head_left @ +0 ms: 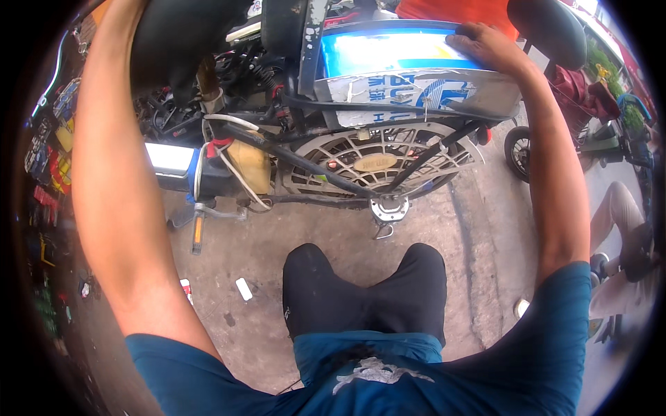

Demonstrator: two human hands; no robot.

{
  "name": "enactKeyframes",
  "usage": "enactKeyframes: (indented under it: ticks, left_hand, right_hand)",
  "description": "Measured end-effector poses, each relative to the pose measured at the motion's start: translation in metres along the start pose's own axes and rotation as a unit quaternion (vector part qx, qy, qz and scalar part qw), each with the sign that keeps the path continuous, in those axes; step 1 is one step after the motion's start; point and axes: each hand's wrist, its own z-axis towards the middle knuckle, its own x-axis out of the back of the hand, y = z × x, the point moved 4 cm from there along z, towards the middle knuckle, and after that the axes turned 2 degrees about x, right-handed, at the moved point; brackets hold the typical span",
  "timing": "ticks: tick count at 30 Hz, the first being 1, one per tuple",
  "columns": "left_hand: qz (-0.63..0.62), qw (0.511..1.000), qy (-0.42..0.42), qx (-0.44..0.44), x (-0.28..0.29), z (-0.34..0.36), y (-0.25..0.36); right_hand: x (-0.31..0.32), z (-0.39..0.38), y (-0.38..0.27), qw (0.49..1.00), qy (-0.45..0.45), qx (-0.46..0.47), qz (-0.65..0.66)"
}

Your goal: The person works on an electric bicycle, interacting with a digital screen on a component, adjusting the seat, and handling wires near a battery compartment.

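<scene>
My left arm (111,208) reaches up beside the black seat (177,38) of an electric bike; its hand is out of view beyond the top edge. My right hand (485,50) grips the upper edge of a blue-and-white box (381,52) with torn covering on the bike's rear carrier. Below the box is a rear wheel behind a slotted metal guard (333,149). Black frame tubes, white cable, red tape and a yellowed plastic piece (250,166) sit at the bike's middle, near a silver-topped panel (168,159) and a pedal (198,232).
Another two-wheeler with a maroon bundle (576,97) stands at right. Another person's light-clad legs (614,215) show at the right edge. Clutter (55,166) lines the left edge. Small white scraps (243,289) lie on the concrete floor (236,333) around my knees.
</scene>
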Motion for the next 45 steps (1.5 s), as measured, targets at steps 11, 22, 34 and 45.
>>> enactKeyframes:
  ticks: [11, 22, 34, 45]
  left_hand:
    - [-0.039, 0.999, -0.006, -0.034, -0.001, -0.010, 0.003]
    - [-0.010, 1.000, -0.005, -0.010, 0.002, -0.010, 0.005]
    - [0.019, 0.999, 0.014, 0.044, 0.008, -0.008, -0.007]
    - [-0.063, 0.997, 0.040, 0.025, 0.007, -0.011, 0.000]
  right_hand:
    - [0.001, 0.003, 0.000, 1.000, -0.023, -0.019, 0.000]
    - [0.004, -0.002, -0.007, 0.998, 0.007, -0.060, -0.008]
    - [0.002, 0.004, -0.010, 0.996, -0.019, -0.085, -0.010]
    - [0.007, 0.000, -0.009, 0.997, -0.012, -0.074, -0.023]
